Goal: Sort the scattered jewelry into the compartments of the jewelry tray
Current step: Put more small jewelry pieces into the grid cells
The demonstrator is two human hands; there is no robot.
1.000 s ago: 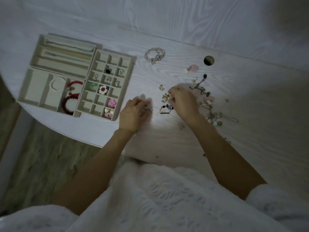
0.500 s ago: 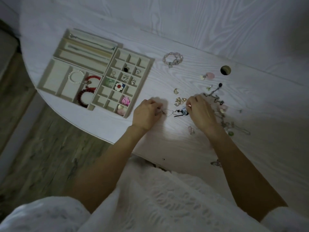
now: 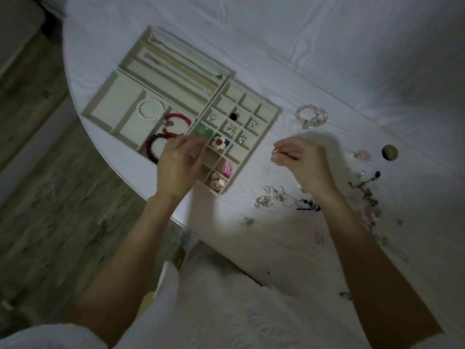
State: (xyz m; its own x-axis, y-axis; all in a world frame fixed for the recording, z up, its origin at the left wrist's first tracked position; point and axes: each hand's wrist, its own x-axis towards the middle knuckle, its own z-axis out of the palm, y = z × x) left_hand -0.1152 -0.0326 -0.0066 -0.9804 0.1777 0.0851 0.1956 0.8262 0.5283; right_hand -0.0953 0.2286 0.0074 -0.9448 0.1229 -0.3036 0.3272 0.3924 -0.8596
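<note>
The beige jewelry tray lies on the white table with necklaces, a pearl bracelet, red bracelets and small pieces in its grid. My left hand hovers over the grid's near-left compartments, blurred, fingers curled; whether it holds anything is unclear. My right hand is raised right of the tray and pinches a small gold-toned earring. Scattered jewelry lies on the table below and right of that hand.
A pale stone bracelet lies right of the tray. A round cable hole sits in the table at the right. More loose chains and beads spread along the right. The table's curved edge drops to a wooden floor.
Both hands left the pile of loose jewelry. My left hand moved left over the tray's grid, and my right hand lifted up with a small earring pinched in it.
</note>
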